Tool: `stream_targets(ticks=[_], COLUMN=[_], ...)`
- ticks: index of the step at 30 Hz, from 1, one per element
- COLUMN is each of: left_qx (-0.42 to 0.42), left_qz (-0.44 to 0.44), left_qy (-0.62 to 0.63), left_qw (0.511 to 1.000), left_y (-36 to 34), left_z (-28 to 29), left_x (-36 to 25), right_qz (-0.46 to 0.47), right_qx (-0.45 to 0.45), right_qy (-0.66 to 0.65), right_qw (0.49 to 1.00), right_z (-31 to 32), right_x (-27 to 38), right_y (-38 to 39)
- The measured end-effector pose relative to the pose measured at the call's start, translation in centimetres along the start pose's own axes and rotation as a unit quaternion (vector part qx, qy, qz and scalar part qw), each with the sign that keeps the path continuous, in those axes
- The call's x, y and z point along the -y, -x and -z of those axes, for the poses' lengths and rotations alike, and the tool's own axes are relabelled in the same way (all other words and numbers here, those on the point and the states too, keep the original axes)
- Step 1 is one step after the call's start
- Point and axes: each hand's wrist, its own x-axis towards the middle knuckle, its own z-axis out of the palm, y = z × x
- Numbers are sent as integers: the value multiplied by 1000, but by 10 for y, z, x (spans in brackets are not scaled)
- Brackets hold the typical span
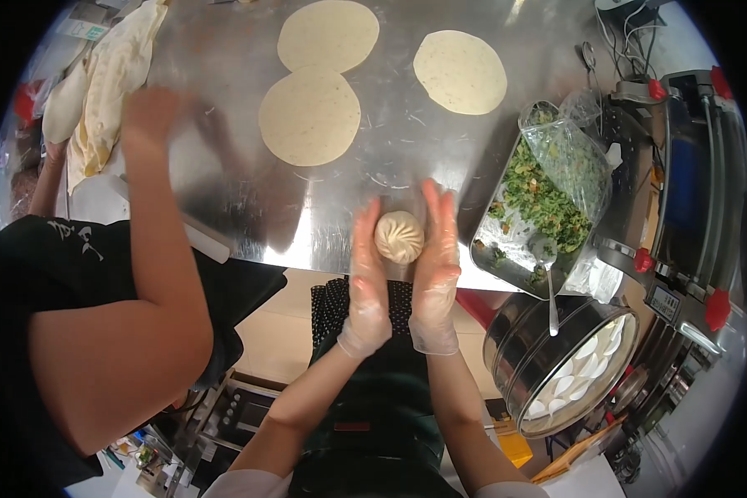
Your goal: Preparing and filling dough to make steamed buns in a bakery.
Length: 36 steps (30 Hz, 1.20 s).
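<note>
- The pleated bun [400, 237] is sitting on the metal worktop [224, 58], between the two gloved hands.
- The left hand [368, 282] is standing just left of the bun; its grip is spreading straight, not pinching.
- The right hand [436, 270] is standing just right of the bun, its grip also spreading straight; whether the palms are touching it, I cannot tell.
- Three flat dough rounds [310, 116] are lying beyond the bun.
- Right of the bun, a tray [515, 222] is holding green filling [539, 187] and a spoon [553, 299].
</note>
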Motion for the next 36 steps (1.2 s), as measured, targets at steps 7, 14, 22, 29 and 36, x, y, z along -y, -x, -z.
stream_targets(ticks=[7, 14, 22, 29, 36], left_qx=[44, 37, 35, 64, -7], left_qz=[-11, 4, -43, -2, -37], left_qy=[-41, -9, 2, 0, 67], left_qw=[998, 999, 998, 998, 997], left_y=[-3, -5, -12, -19, -4], left_z=[0, 0, 11, 13, 0], left_x=[4, 1, 15, 19, 5], right_qz=[-27, 9, 25, -3, 59], right_qx=[6, 54, 23, -72, 3], right_qy=[23, 65, 53, 72, 74], right_qw=[999, 996, 998, 995, 995], right_z=[3, 14, 1, -14, 5], right_x=[4, -3, -7, -6, 6], right_y=[11, -2, 2, 15, 12])
